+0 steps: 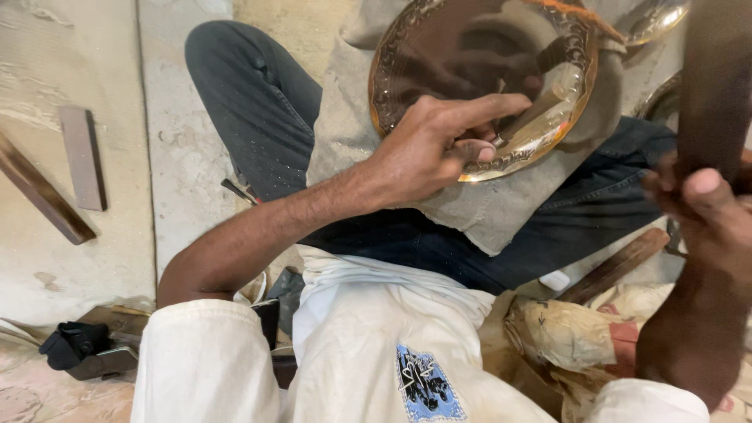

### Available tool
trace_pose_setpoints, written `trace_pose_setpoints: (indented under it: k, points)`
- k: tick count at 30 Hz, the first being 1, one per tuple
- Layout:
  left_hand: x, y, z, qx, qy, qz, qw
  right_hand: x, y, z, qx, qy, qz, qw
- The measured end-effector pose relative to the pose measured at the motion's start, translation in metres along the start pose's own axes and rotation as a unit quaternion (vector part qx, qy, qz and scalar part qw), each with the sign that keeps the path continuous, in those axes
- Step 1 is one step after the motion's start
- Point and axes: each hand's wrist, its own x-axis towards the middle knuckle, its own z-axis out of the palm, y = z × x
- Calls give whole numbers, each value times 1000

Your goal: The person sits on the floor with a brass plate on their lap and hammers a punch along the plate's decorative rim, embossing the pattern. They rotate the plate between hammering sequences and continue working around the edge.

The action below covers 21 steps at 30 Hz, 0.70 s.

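A round shiny brass plate (407, 47) with an engraved rim rests on a grey cloth (501, 211) over my lap. My left hand (435, 145) pinches a thin metal chisel (533, 113) whose tip sits on the plate's lower rim. At the right edge, my right hand (701, 207) is raised, gripping a dark wooden mallet (717, 78), which is blurred and close to the camera.
My legs in dark jeans (258, 102) stretch across a concrete floor. Two flat bars (82, 157) lie at the left. A black object (78, 348) sits at the lower left. A wooden handle (615, 266) and crumpled paper (572, 333) lie at the lower right. More metal plates (654, 19) are at the top right.
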Motion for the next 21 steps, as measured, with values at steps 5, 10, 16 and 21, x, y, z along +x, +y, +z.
trace_pose_setpoints:
  k: [5, 10, 16, 21]
  points:
    - [1, -8, 4, 2, 8, 5, 1000, -5, 19, -9, -2, 2, -5, 1000]
    - [-1, -12, 9, 7, 5, -4, 1000, -5, 29, -6, -7, -21, -15, 1000]
    - [-5, -16, 15, 23, 2, -9, 1000, -6, 15, 3, -21, 3, 23, 1000]
    - [-6, -23, 23, 14, 5, 13, 1000, -10, 20, 8, 47, 24, 5, 999]
